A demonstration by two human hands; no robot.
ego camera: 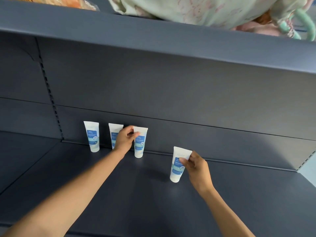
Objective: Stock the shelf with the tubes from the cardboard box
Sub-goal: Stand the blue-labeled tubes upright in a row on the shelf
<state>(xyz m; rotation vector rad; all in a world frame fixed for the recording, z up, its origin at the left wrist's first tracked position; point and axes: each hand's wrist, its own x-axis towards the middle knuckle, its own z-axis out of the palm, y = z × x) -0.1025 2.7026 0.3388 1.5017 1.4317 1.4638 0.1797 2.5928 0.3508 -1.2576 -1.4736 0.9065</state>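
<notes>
Head view showed both bare forearms reaching in over the dark blue-grey metal shelf. Nearest, the right hand pinched the crimped top of a white plastic tube with a blue label, thumb and fingers curled round its upper edge; that tube stood cap-down well forward of the back panel and leaned slightly, apart from the others, so it looked not yet set in line. Farther in, the left hand had its grip on the top corner of a third white blue-labelled tube, which stood upright just before the back wall. Behind that hand a second matching tube was partly hidden, and a first tube stood free at the left end of the row. By my judgement two tubes were placed, one was being settled and one awaited its spot to the right. The cardboard box was out of sight, so how many tubes remained cannot be told. Overhead, pale green patterned fabric lay on the upper shelf
</notes>
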